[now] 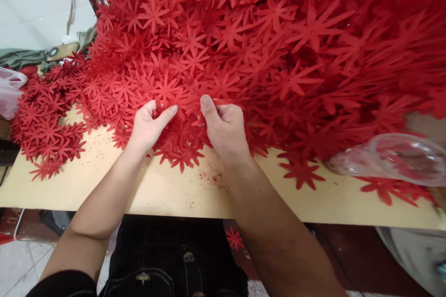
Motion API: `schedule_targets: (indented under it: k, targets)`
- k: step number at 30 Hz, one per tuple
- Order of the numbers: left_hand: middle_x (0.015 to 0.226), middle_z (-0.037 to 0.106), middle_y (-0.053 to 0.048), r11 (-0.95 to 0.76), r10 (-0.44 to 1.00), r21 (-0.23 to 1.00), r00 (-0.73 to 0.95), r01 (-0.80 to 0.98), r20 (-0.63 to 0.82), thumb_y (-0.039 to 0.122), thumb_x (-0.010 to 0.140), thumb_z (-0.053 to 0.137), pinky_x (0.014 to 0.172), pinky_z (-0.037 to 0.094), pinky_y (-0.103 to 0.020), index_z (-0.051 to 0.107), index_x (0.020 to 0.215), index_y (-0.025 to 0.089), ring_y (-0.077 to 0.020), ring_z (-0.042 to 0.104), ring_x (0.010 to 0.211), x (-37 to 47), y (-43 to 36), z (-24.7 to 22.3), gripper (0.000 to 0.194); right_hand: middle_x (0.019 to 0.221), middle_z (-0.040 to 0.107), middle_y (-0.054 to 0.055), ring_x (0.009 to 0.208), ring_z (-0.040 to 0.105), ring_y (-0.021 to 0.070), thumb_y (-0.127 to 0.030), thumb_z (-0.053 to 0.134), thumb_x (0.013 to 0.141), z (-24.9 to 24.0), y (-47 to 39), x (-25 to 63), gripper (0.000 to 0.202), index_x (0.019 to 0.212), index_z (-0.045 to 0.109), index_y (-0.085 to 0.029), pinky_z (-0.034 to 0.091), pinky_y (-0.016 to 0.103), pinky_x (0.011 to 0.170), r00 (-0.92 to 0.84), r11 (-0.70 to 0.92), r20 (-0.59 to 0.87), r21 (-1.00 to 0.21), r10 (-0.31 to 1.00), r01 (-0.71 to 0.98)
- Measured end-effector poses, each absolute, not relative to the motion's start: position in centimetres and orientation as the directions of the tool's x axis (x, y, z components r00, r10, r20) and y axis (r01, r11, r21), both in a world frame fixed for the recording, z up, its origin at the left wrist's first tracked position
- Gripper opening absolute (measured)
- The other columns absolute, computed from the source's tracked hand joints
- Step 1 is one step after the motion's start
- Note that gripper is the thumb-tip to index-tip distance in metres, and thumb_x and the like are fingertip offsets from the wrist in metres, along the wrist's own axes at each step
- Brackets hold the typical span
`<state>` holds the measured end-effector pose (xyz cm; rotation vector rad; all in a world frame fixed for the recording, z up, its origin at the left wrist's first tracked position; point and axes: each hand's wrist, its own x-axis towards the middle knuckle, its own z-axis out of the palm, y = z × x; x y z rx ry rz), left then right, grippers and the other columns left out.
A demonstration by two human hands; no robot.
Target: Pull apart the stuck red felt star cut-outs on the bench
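Note:
A great heap of red flower-shaped cut-outs (pixel 195 60) with narrow petals covers most of the table (pixel 104 167). At the heap's front edge, my left hand (pixel 149 123) is closed, thumb against bent fingers, with a red petal showing between them. My right hand (pixel 226 125) is closed close by on the right, its thumb raised and pressed to the curled fingers over a red cut-out. The two hands are a short gap apart. Against so much red, I cannot tell whether both grip the same cut-out.
A clear plastic container (pixel 407 160) lies at the right among cut-outs. A white plastic bag (pixel 10 93) and dark green cloth (pixel 22 58) are at the left. Red crumbs (pixel 211 177) dot the table near its front edge. One cut-out (pixel 234 238) is below the table.

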<state>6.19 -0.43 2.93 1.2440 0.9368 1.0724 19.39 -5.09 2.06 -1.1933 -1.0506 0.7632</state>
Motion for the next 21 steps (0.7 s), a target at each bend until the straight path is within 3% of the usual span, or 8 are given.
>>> schedule_targets:
  k: [6, 12, 15, 21]
  targets:
    - [0.064, 0.063, 0.005, 0.058, 0.926, 0.99, 0.377, -0.127, -0.006, 0.041, 0.05, 0.083, 0.061, 0.047, -0.019, 0.06, 0.074, 0.017, -0.0053, 0.056, 0.058, 6.9, -1.5, 3.4, 0.041, 0.049, 0.028, -0.005, 0.046, 0.026, 0.0042, -0.065, 0.053, 0.076, 1.9, -4.9, 19.3, 0.056, 0.05, 0.034, -0.019, 0.025, 0.023, 0.043, 0.231, 0.256, 0.253, -0.967, 0.94, 0.016]
    - [0.061, 0.061, 0.005, 0.057, 0.928, 0.989, 0.374, -0.139, -0.001, 0.035, 0.059, 0.078, 0.063, 0.047, -0.021, 0.06, 0.069, 0.016, -0.0061, 0.056, 0.058, 7.0, -1.5, 3.0, 0.028, 0.049, 0.028, -0.005, 0.047, 0.027, 0.0052, -0.067, 0.046, 0.078, 1.3, -4.9, 19.0, 0.058, 0.051, 0.03, -0.019, 0.024, 0.024, 0.046, 0.219, 0.235, 0.267, -0.958, 0.938, 0.161]
    - [0.062, 0.062, 0.005, 0.019, 0.943, 0.99, 0.331, -0.143, 0.03, 0.031, 0.061, 0.076, 0.065, 0.048, -0.022, 0.06, 0.07, 0.016, -0.0071, 0.058, 0.06, 6.7, -1.2, 3.0, 0.023, 0.051, 0.031, -0.005, 0.049, 0.03, 0.0063, -0.068, 0.042, 0.08, 1.1, -4.8, 19.1, 0.056, 0.054, 0.031, -0.02, 0.028, 0.024, 0.048, 0.204, 0.252, 0.281, -0.955, 0.938, 0.156]
    - [0.068, 0.067, 0.004, 0.052, 0.975, 0.973, 0.224, -0.224, -0.001, 0.031, 0.058, 0.078, 0.063, 0.049, -0.021, 0.062, 0.072, 0.017, -0.0068, 0.058, 0.059, 6.5, -0.7, 3.1, 0.026, 0.063, 0.047, -0.003, 0.058, 0.044, 0.008, -0.061, 0.052, 0.08, 1.0, -4.5, 19.3, 0.042, 0.072, 0.051, -0.019, 0.042, 0.024, 0.059, 0.202, 0.346, 0.352, -0.936, 0.914, 0.063]
